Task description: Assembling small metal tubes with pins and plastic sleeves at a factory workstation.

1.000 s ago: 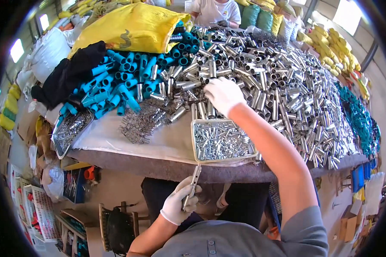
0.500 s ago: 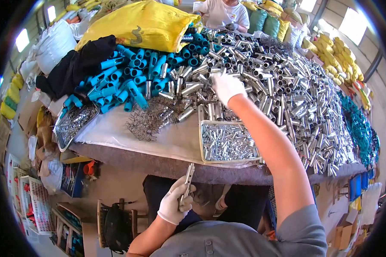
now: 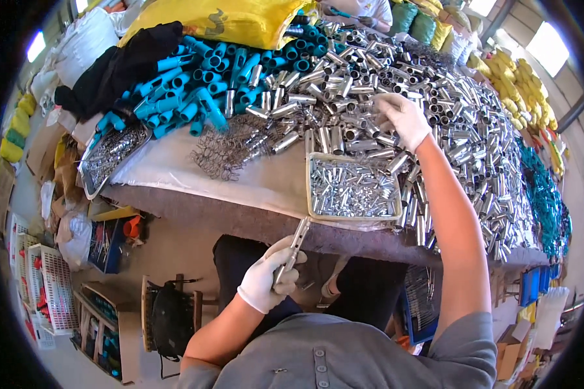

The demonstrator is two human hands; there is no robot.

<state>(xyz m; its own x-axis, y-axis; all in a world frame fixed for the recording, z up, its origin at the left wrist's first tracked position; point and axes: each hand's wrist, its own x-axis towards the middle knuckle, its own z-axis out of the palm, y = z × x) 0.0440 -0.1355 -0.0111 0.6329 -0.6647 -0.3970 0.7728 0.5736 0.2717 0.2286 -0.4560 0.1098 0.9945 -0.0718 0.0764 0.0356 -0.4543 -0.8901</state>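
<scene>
My left hand (image 3: 269,275), in a white glove, is closed around a slim silver metal piece with holes (image 3: 295,245). It is held upright and tilted, in front of the table's near edge. My right hand (image 3: 405,120), also gloved, reaches over the heap of shiny metal tubes (image 3: 444,120). Its fingers are bent and somewhat apart at the tubes, and no held tube can be made out. Below that hand, a shallow cream tray (image 3: 309,188) full of small silver parts sits at the table's front edge.
Teal tool-like housings (image 3: 188,104) lie left of the tubes, beside a black cloth (image 3: 120,71) and a yellow sack (image 3: 207,23). Tangled wire springs (image 3: 217,155) and a metal tray (image 3: 87,178) are nearer. Another person (image 3: 376,10) is across the table. A stool with a black bag (image 3: 175,321) stands at left.
My right hand has moved right across the tube heap. My left hand keeps its metal piece, now a little nearer the table edge. The view has shifted slightly.
</scene>
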